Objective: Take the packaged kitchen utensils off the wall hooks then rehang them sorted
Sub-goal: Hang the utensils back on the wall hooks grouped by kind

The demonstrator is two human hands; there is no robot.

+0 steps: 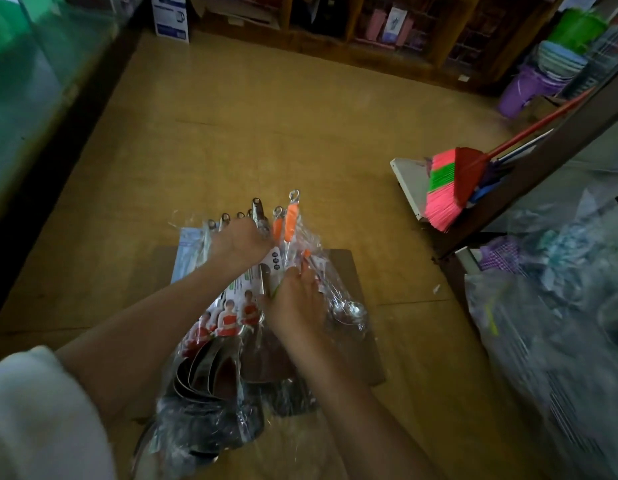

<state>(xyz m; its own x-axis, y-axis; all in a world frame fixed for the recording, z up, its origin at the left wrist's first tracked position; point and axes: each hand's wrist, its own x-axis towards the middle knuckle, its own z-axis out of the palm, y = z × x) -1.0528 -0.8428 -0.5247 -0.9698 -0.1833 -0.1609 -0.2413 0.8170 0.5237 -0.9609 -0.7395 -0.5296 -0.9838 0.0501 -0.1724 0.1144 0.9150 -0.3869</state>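
Utensils: a bundle of steel kitchen utensils in clear plastic sleeves (227,320), held low over a brown cardboard sheet (364,306) on the tan floor.
Left hand (240,242): fingers curled round the steel handles at the bundle's far end.
Right hand (295,303): fingertips pinching a wrapped orange-handled steel spoon (354,310) at the bundle's right side.
Right of the cardboard: a pink-and-green bristled broom with a red head (446,188), leaning.

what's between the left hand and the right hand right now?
Head view: the gap between the left hand and the right hand is not bare. Packaged utensils fill it: a printed card and a steel handle under clear wrap.
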